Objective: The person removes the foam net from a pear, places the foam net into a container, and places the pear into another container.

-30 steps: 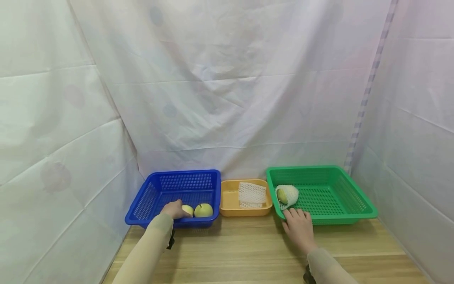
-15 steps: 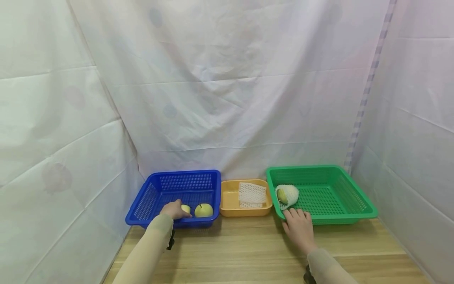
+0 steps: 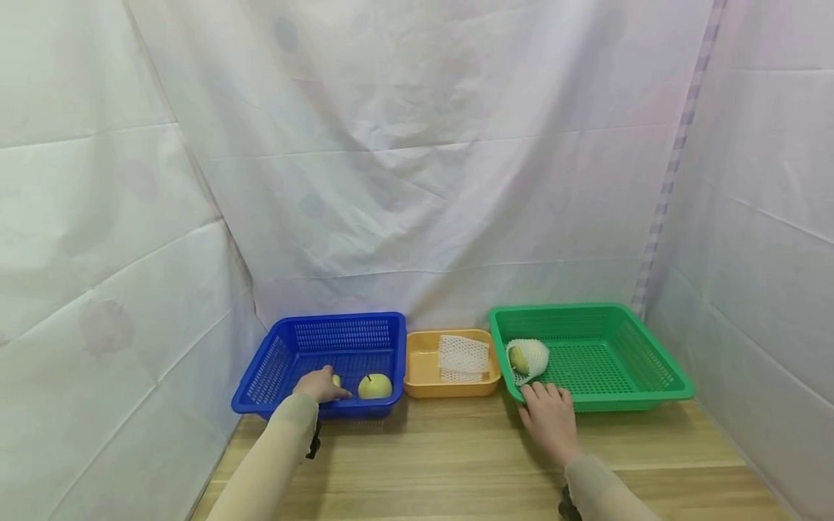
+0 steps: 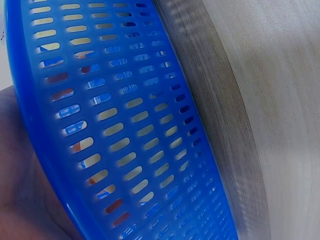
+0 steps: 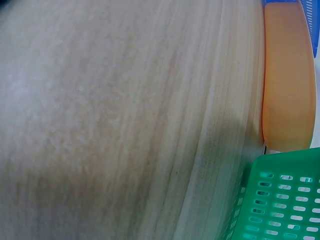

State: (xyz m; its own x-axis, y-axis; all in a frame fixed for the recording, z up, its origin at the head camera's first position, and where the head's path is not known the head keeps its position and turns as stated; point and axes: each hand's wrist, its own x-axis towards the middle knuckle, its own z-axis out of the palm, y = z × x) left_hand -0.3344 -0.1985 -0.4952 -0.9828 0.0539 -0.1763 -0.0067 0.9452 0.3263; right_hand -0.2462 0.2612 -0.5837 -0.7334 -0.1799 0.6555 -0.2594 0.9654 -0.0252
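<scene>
In the head view my left hand (image 3: pixel 318 385) reaches over the front rim of the blue basket (image 3: pixel 254 376). It holds a yellow-green pear (image 3: pixel 336 380), mostly hidden by the hand. Just right of it lies a second pear (image 3: pixel 375 386), stem up. In the left wrist view, bits of fingers and pale fruit show through the slots of the blue basket wall (image 4: pixel 115 130). My right hand (image 3: pixel 550 418) grips the front left rim of the green basket (image 3: pixel 641 396), fingers bent over it. Beside those fingers a pear in a white foam net (image 3: pixel 536 357) lies inside.
Between the baskets stands a small orange tray (image 3: pixel 422 362) with white foam nets (image 3: pixel 463 354) in it. Wooden tabletop (image 3: pixel 430 463) extends in front. White cloth (image 3: pixel 417 181) hangs behind and on both sides.
The pear in my left hand has turned or slid left under the fingers, so less of it shows. My right hand stays on the green basket's rim.
</scene>
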